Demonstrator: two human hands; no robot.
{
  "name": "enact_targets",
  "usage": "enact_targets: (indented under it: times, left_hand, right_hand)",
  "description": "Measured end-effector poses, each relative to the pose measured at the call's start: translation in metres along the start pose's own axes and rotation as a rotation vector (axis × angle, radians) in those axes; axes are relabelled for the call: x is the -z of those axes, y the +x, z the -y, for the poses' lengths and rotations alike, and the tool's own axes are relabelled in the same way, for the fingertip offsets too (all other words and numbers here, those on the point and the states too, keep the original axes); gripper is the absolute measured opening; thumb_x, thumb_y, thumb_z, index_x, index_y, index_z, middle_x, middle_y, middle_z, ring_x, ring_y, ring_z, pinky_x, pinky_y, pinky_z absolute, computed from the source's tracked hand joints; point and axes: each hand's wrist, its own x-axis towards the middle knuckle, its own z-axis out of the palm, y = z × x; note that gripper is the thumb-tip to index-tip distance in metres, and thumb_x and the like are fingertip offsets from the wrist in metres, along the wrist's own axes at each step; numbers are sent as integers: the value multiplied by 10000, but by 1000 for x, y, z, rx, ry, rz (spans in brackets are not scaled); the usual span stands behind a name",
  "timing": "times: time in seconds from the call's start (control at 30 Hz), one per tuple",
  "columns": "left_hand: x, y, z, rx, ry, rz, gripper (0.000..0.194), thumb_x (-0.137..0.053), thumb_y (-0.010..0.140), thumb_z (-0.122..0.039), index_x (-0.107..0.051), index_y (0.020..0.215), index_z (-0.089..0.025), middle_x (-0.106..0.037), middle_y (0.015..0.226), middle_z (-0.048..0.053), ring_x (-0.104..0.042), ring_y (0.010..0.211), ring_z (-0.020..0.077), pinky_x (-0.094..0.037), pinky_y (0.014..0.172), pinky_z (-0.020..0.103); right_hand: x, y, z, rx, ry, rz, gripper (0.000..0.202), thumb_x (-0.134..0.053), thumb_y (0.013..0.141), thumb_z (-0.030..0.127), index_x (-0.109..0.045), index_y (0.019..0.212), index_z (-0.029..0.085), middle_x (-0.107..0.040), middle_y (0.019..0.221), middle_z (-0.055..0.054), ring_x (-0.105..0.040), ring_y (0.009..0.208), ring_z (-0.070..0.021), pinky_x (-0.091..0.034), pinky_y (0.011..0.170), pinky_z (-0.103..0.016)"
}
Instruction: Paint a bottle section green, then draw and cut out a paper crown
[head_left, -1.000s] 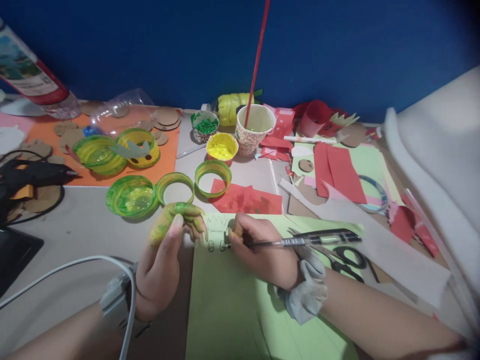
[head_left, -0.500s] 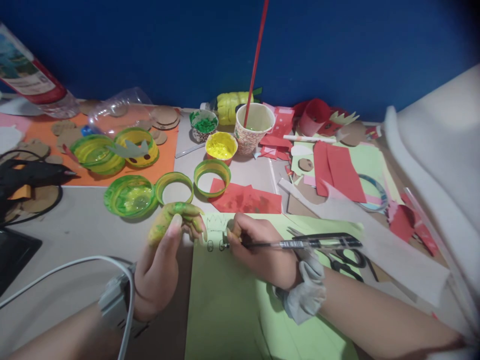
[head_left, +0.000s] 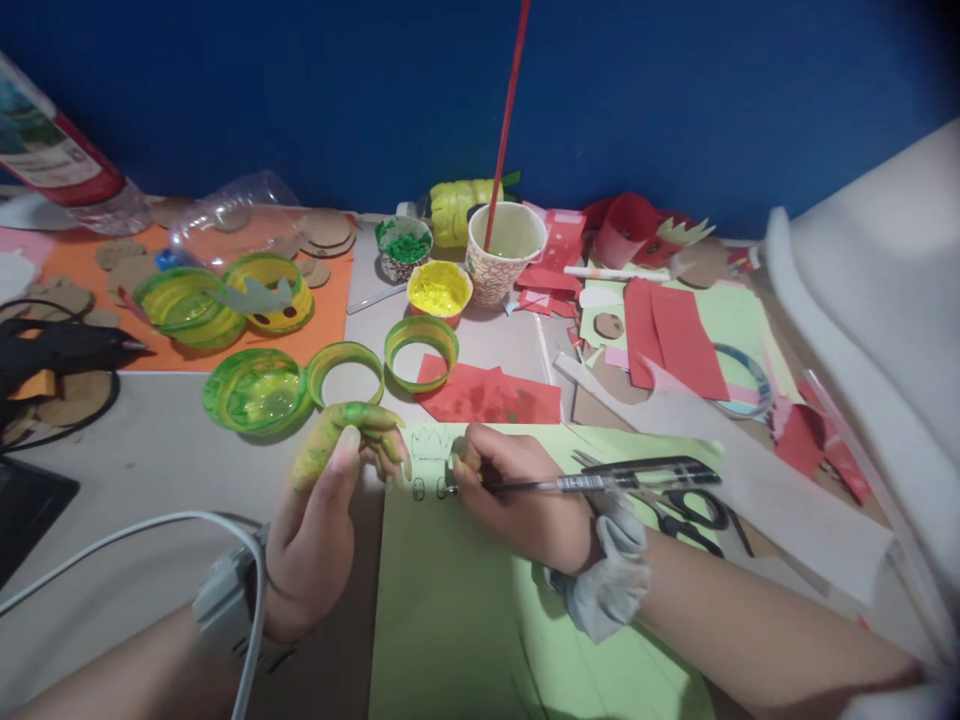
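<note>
My right hand [head_left: 529, 495] is closed around a black-and-clear pen [head_left: 600, 480], its tip on the light green paper [head_left: 450, 600]. A small crown outline and two little oval shapes are drawn near the paper's top left corner. My left hand [head_left: 330, 500], smeared with yellow and green paint, is loosely curved with its fingertips by the paper's left edge; nothing shows in it. A pair of scissors [head_left: 686, 510] lies partly behind my right wrist and the pen. Just beyond my left hand stand green-and-yellow painted rings [head_left: 421, 355] and a painted dish [head_left: 259, 393].
Cups of green paint [head_left: 405, 247] and yellow paint [head_left: 439, 290] stand near a paper cup [head_left: 504, 255] holding a red stick. A glue gun [head_left: 64, 345] lies at left. Red paper [head_left: 491, 390] and scraps fill the right. A white cable [head_left: 180, 517] crosses my left wrist.
The view has shifted very slightly. Both hands keep almost the same place, with the pen tip still at the right-hand oval.
</note>
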Motion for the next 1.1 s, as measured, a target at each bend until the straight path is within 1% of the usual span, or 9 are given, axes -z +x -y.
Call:
enact_targets:
  times: [0.07,0.17,0.37,0.63,0.73,0.83,0.9,1.0,1.1]
  left_hand:
    - [-1,2,-12,-1,-234,-69,240,-385,820,-133,-592,711,-185,-632,727,71,-590,670,183,-545,702,306]
    - [-3,4,-28,-40,-523,-15,313,-319,837,-33,-534,674,-192,-595,668,31,-584,649,137,-537,653,224]
    - [-4,4,-31,31,-667,6,312,-339,793,37,-535,707,-190,-562,657,5,-565,635,119,-526,650,199]
    - [-4,2,-29,38,-580,-15,261,-392,767,-15,-544,656,-195,-589,650,15,-593,644,131,-543,691,212]
    - [-6,1,-25,67,-412,-113,191,-461,727,-62,-585,659,-191,-594,638,24,-584,616,147,-547,661,224]
    - [-8,0,-23,124,-323,-206,163,-492,717,-104,-632,675,-177,-607,666,49,-592,648,166,-552,711,252]
    - [-9,0,-24,101,-362,-164,184,-468,738,-113,-629,672,-176,-611,686,54,-602,675,170,-551,738,264]
    - [-8,1,-26,78,-356,-167,192,-465,736,-112,-623,646,-174,-600,681,51,-594,664,164,-547,712,243]
    - [-6,3,-29,49,-410,-116,209,-439,744,-82,-601,648,-173,-596,660,37,-592,639,149,-543,686,219]
  right_hand:
    - [0,0,0,6,1,2,215,-482,812,177,-335,661,217,-406,577,50,-354,499,-84,-265,479,-218]
    - [1,0,1,3,-6,-6,216,-475,810,167,-329,660,219,-389,571,54,-345,497,-83,-262,478,-217]
    - [0,1,2,8,-22,-22,214,-482,795,157,-329,658,218,-390,569,56,-353,502,-84,-271,477,-215]
    - [-1,1,2,-1,-23,-32,206,-482,801,159,-346,658,216,-395,567,57,-355,495,-81,-264,473,-213]
    - [0,1,3,3,-16,-36,202,-482,810,169,-355,659,215,-397,567,56,-358,497,-81,-269,476,-212]
    - [0,1,3,8,-8,-29,201,-484,814,175,-359,662,213,-397,567,57,-358,498,-80,-278,478,-208]
    - [0,1,2,9,-3,-26,202,-489,807,166,-358,661,212,-401,567,57,-357,496,-78,-279,474,-204]
    - [-1,1,2,9,1,-29,204,-493,806,164,-359,660,212,-412,571,55,-363,497,-78,-278,470,-202]
    - [-2,1,1,9,-10,-45,205,-501,815,177,-365,665,212,-411,570,55,-360,497,-80,-278,473,-204]
